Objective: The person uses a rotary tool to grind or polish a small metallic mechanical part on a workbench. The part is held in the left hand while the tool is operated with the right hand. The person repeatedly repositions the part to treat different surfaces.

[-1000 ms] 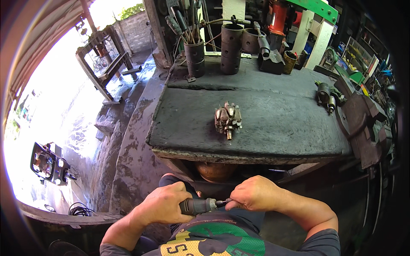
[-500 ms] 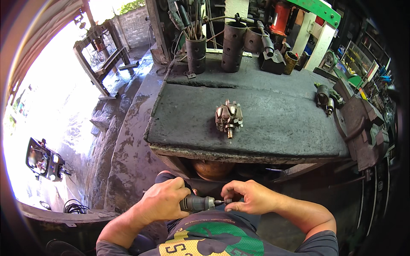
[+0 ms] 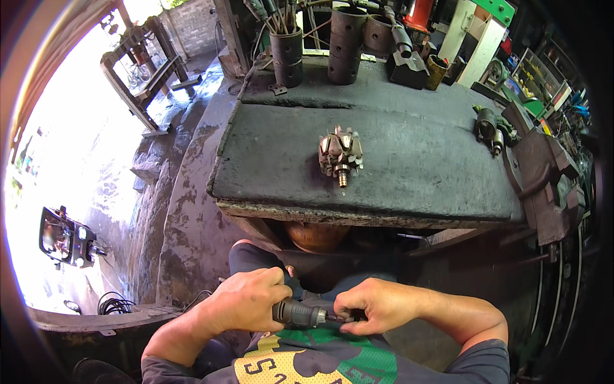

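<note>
My left hand (image 3: 251,299) is wrapped around the grey body of a handheld rotary tool (image 3: 300,313), held level just above my lap. The tool's nose points right, toward my right hand (image 3: 377,306). There, my thumb and curled fingers pinch the small dark bit (image 3: 334,317) at its tip; its end is partly hidden by the fingers. Beyond both hands, an alternator rotor (image 3: 340,152) with claw-shaped metal poles stands apart on the dark workbench (image 3: 422,173), its shaft end toward me.
Metal cylinders (image 3: 286,61) filled with rods stand along the bench's back. A large vise (image 3: 543,185) is mounted at the right end, near a small cylindrical part (image 3: 485,125). A brown round pot (image 3: 316,237) sits under the bench. A press frame (image 3: 144,77) stands far left.
The view has shifted, so the bench and rotor sit slightly higher. Both hands and the rotary tool are a little lower, nearer my body. My right fingers have closed further over the bit.
</note>
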Tool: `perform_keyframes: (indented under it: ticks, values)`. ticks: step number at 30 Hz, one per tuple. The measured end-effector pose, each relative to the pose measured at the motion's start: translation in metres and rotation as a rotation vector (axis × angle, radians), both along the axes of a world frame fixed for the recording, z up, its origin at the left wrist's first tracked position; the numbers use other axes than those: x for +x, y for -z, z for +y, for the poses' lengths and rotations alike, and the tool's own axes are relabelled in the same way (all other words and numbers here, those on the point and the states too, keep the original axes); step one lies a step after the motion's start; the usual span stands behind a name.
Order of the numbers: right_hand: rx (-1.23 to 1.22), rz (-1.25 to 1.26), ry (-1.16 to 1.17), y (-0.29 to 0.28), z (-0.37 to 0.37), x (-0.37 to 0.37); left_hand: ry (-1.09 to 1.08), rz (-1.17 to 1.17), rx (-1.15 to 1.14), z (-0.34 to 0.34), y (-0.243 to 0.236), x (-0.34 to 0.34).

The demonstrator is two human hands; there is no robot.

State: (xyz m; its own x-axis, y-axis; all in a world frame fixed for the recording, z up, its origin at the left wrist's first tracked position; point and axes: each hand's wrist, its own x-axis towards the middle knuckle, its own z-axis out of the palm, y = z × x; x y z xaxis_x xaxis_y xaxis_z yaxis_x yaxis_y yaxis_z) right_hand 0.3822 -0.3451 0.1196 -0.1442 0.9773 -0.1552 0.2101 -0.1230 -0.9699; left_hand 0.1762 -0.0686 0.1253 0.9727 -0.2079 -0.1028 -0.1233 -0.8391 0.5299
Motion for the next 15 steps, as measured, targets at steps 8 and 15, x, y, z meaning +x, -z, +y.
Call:
perform_keyframes:
  ticks: [8, 15]
  values:
    - [0.053, -0.013, -0.072, 0.003, -0.004, 0.006, 0.023, 0.021, -0.056, -0.003, -0.001, 0.005]
    - [0.141, -0.088, -0.103, 0.011, -0.004, 0.01, 0.007, 0.122, -0.127, -0.005, 0.0, 0.012]
